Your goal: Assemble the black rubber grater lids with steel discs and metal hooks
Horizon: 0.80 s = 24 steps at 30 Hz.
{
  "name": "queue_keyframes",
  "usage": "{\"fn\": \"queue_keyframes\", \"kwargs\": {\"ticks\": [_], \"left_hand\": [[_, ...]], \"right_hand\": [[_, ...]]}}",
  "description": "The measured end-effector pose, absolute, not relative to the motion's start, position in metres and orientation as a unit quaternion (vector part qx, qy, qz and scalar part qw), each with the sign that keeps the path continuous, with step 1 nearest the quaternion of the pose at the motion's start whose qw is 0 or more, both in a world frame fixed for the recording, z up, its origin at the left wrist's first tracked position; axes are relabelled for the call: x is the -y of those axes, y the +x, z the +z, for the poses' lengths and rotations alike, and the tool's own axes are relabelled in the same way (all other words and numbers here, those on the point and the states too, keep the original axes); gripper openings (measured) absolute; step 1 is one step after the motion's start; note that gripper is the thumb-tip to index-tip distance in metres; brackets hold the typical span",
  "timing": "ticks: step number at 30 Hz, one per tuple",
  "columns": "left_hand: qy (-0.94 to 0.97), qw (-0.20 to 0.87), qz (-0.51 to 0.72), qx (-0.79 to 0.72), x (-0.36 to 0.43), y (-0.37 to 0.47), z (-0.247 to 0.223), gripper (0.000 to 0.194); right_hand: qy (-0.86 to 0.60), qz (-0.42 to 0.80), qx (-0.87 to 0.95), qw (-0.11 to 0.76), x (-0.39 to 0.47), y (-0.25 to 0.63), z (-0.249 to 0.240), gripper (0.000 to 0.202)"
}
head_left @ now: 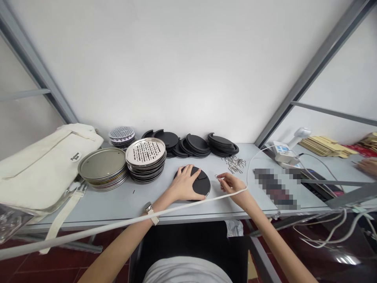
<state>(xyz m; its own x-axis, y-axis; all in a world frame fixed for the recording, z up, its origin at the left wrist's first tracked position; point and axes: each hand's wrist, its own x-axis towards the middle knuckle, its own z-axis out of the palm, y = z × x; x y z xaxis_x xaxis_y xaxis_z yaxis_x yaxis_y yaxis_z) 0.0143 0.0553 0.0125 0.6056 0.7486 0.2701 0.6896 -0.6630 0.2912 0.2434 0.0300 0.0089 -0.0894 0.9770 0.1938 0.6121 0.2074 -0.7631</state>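
My left hand [186, 183] lies flat, fingers spread, on a black round disc [203, 183] near the table's front edge. My right hand [232, 184] is just right of the disc and pinches a small metal wire clip [218, 177] between its fingertips. A loose pile of similar metal clips [234, 163] lies behind that hand. A white cable [182, 208] runs across both my forearms.
Stacks of black discs [194, 144], perforated silver plates [145, 155], plain metal plates [102, 167] and small patterned discs [121, 135] line the back. A cream bag [38, 161] lies at left. At right are a white device [284, 151], cardboard pieces [324, 145] and another person's hand [368, 166].
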Motion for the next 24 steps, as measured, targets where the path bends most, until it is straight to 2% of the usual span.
{"fn": "queue_keyframes", "kwargs": {"ticks": [5, 15, 24], "left_hand": [[0.896, 0.072, 0.182, -0.399, -0.056, 0.014, 0.011, 0.100], [0.892, 0.080, 0.181, -0.406, -0.051, 0.015, 0.019, 0.098], [0.801, 0.024, 0.161, -0.576, -0.039, 0.033, 0.014, 0.092]], "right_hand": [[-0.569, 0.282, 0.673, 0.380, -0.038, 0.234, -0.009, 0.019], [-0.542, 0.255, 0.677, 0.428, -0.054, 0.217, -0.010, 0.030], [-0.519, 0.248, 0.707, 0.412, -0.082, 0.209, -0.013, 0.023]]}}
